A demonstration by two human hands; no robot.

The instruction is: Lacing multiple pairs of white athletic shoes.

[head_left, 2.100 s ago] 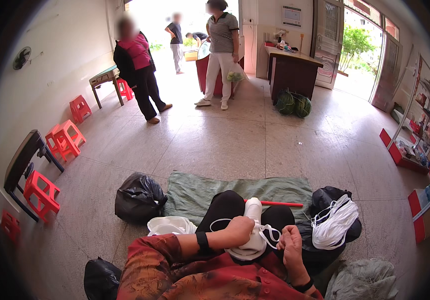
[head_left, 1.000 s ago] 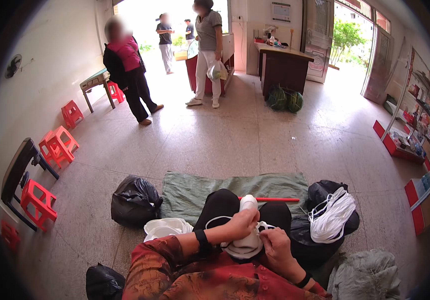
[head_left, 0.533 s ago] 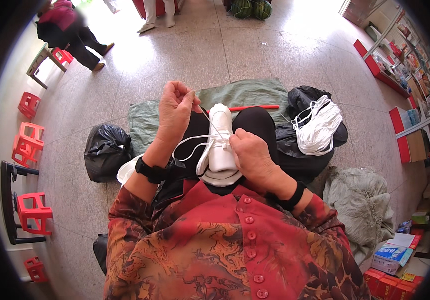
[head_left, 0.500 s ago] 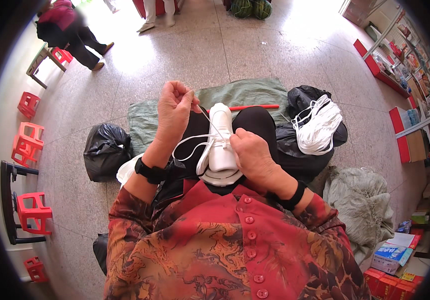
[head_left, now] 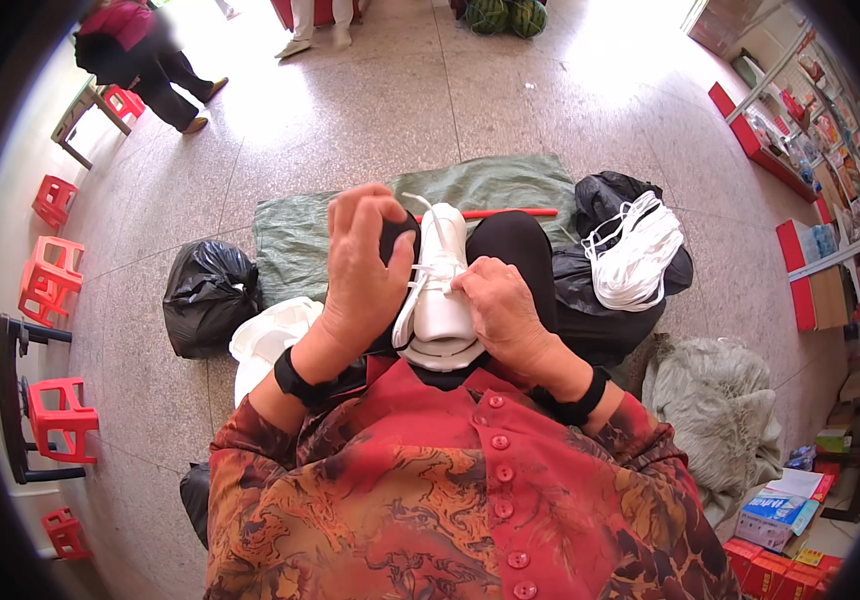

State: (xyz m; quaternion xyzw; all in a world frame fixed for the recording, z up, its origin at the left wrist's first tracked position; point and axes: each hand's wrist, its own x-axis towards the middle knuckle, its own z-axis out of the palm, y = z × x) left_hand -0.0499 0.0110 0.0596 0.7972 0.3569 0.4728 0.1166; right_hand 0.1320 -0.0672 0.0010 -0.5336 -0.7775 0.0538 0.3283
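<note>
A white shoe point(head_left: 441, 288) lies on my lap, toe pointing away from me. My left hand point(head_left: 365, 262) is raised at the shoe's left side, fingers pinched on a white lace point(head_left: 408, 300) that runs down beside the shoe. My right hand point(head_left: 497, 308) rests on the shoe's right side, thumb and fingers closed on the lace where it crosses the upper. Both wrists wear black bands.
A green mat point(head_left: 305, 225) with a red stick point(head_left: 510, 213) lies on the floor ahead. A black bag point(head_left: 207, 297) sits left, a black bag holding white laces point(head_left: 633, 255) right, a grey sack point(head_left: 722, 405) further right. Red stools point(head_left: 50, 270) line the left wall. People stand far off.
The view has tipped down from the room to my lap. My left hand has come in closer to the shoe, shortening the lace loop; my right hand stays on the shoe.
</note>
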